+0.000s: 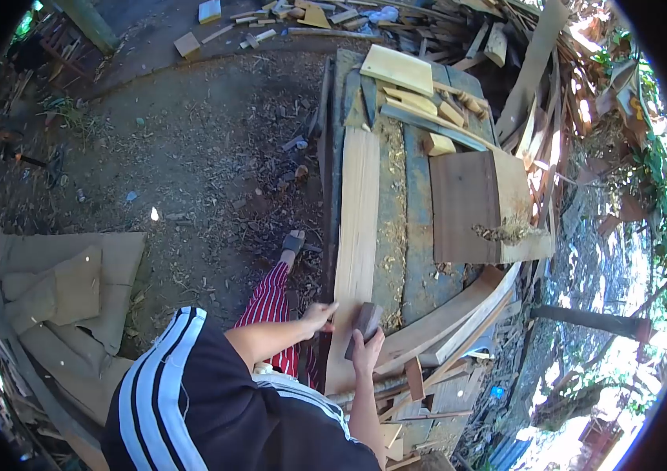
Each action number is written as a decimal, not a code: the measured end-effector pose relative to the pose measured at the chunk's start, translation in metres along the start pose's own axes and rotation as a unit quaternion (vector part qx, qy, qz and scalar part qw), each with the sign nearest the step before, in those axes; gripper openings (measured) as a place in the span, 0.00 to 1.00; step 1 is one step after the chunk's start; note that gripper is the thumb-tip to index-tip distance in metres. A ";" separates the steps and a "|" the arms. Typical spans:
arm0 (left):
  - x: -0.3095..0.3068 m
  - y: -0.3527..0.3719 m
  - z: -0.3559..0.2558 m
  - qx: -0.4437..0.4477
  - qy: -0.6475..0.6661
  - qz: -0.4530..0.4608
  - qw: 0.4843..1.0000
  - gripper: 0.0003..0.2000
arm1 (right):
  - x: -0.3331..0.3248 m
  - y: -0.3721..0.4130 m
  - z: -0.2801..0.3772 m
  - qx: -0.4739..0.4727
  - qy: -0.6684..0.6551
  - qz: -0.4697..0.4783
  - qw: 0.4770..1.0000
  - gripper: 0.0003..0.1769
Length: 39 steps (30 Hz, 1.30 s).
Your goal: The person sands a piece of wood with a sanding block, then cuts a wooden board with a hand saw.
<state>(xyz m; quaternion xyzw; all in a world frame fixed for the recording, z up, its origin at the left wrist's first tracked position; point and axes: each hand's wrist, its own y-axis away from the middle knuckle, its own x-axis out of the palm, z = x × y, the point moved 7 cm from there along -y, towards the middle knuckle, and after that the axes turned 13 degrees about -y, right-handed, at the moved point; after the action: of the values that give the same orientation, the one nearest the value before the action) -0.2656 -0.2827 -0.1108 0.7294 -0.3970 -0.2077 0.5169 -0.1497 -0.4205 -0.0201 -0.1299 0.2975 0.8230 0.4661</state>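
A long pale wooden board [359, 212] lies lengthwise along the near edge of the workbench [418, 212]. On its lower part, my right hand [366, 352] holds a dark brown block [365, 322], thumb and fingers around its lower end. My left hand [320, 318] is at the board's left edge, just left of the block. Its fingers are partly curled and point toward the board; whether they touch it or grip anything is too small to tell.
A wide brown plank [465, 207] and a pale board [398, 69] lie on the bench. Curved planks [447, 322] stick out at its lower right. Cardboard sheets [74, 286] cover ground at left. Wood scraps [314, 16] are piled beyond.
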 end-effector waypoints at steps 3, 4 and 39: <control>-0.004 -0.010 -0.004 0.003 -0.011 -0.029 0.999 0.21 | -0.002 0.002 -0.004 0.003 0.004 -0.007 1.000 0.38; -0.004 -0.011 -0.006 0.006 -0.013 -0.029 0.999 0.21 | -0.004 0.000 -0.003 -0.003 0.008 -0.022 1.000 0.38; -0.012 0.002 -0.014 -0.024 0.025 -0.131 0.991 0.16 | -0.101 0.051 -0.048 0.122 0.169 -0.149 0.967 0.34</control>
<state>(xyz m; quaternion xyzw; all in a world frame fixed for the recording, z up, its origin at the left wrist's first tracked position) -0.2633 -0.2656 -0.1053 0.7676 -0.2802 -0.2650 0.5119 -0.1427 -0.5390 0.0105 -0.2518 0.4473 0.6682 0.5386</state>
